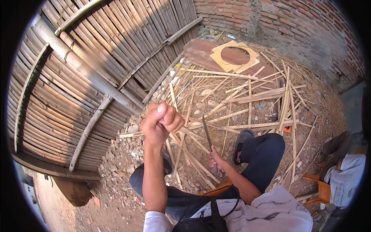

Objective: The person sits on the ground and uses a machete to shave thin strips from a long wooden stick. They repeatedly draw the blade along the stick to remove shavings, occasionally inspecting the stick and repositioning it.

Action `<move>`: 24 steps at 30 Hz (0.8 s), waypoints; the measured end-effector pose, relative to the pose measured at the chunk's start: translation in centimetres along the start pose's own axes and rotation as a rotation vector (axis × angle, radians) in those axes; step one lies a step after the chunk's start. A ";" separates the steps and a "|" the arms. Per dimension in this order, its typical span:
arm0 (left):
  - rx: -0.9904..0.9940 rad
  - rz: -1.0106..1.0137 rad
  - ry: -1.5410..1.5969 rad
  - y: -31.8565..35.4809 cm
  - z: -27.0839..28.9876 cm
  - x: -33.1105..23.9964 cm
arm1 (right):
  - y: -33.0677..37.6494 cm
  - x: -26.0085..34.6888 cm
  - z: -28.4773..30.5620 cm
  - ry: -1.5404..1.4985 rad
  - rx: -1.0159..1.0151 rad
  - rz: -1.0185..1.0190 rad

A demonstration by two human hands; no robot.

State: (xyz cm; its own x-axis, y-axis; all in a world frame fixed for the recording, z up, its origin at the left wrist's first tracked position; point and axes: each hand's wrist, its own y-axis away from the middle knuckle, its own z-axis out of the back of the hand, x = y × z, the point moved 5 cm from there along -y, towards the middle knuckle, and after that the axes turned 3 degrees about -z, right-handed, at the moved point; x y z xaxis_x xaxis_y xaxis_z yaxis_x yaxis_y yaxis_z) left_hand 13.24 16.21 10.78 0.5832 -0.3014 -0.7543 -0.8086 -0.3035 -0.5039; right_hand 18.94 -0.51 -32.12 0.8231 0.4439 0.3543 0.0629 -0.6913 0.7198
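Note:
My left hand (163, 119) is raised at the centre, fingers curled into a tight fist with the thumb on top. Whatever it may hold is hidden; a pale strip end (193, 133) shows just beyond the knuckles, and I cannot tell whether it is in the fist. Lower and to the right, my right hand (218, 161) is closed round the handle of a knife (206, 131). Its long, narrow, dark blade points up and away from me. Split bamboo strips (237, 115) lie criss-cross on the ground ahead of both hands.
A bamboo slat wall (58, 127) runs along the left, a brick wall (286, 31) behind. A yellowish board with a round hole (253, 62) lies on a brown sheet (201, 50). Rubble (116, 166) covers the ground. Another person (348, 178) sits at the right by an orange chair (324, 192).

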 end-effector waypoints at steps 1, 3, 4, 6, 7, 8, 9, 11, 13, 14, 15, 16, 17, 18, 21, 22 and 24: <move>0.007 -0.001 -0.013 -0.1 -0.3 0.0 | -0.2 -0.3 0.4 -0.016 -0.020 -0.017; -0.042 -0.034 -0.058 0.1 -0.2 0.0 | 0.3 0.3 -0.4 0.081 -0.063 0.057; -0.070 -0.051 -0.078 0.2 0.0 0.1 | 1.2 0.9 -1.6 0.130 -0.087 0.090; -0.247 -0.110 -0.157 -0.5 0.3 0.0 | 1.9 2.2 -4.0 0.299 -0.011 0.242; -0.335 -0.141 -0.200 -0.8 0.5 -0.1 | 2.2 2.5 -5.2 0.385 0.031 0.320; -0.386 -0.198 -0.278 -0.8 0.7 -0.2 | 2.4 2.3 -6.1 0.348 0.024 0.325; -0.492 -0.242 -0.348 -0.8 0.9 -0.3 | 2.5 2.1 -7.0 0.310 0.017 0.333; -0.706 -0.331 -0.488 -0.7 0.6 -0.7 | 1.8 1.6 -7.5 0.226 0.013 0.305; -0.781 -0.339 -0.500 -1.0 -0.1 -0.7 | -0.5 0.1 -5.8 0.121 0.008 0.246; -0.785 -0.341 -0.496 -1.1 0.0 -0.7 | -1.6 -0.6 -4.6 0.073 -0.029 0.198; -0.790 -0.344 -0.494 -1.0 0.0 -0.8 | -2.5 -1.2 -3.0 0.026 -0.065 0.149; -0.771 -0.333 -0.494 -1.0 0.1 -0.8 | -2.8 -1.6 -2.1 -0.020 -0.098 0.100; -0.751 -0.321 -0.493 -0.8 0.1 -0.8 | -3.1 -1.8 -1.4 0.003 -0.119 0.112; -0.734 -0.308 -0.492 -0.8 0.1 -0.6 | -2.8 -1.7 -1.0 0.027 -0.140 0.120; -0.754 -0.342 -0.523 -1.0 -0.2 -0.8 | -2.3 -1.0 -2.8 0.081 -0.085 0.208; -0.767 -0.352 -0.509 -1.0 -0.1 -0.7 | -1.5 -0.4 -4.3 0.096 -0.049 0.245; -0.803 -0.345 -0.523 -0.9 0.3 -0.8 | 1.6 0.9 -8.2 0.158 -0.005 0.338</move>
State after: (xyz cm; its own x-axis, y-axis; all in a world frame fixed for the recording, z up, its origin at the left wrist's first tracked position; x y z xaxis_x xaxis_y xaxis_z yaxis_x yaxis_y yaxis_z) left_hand 13.49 16.95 11.70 0.5124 0.2917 -0.8077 -0.2001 -0.8741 -0.4427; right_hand 15.18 3.45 -25.74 0.6999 0.2740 0.6596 -0.2001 -0.8113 0.5493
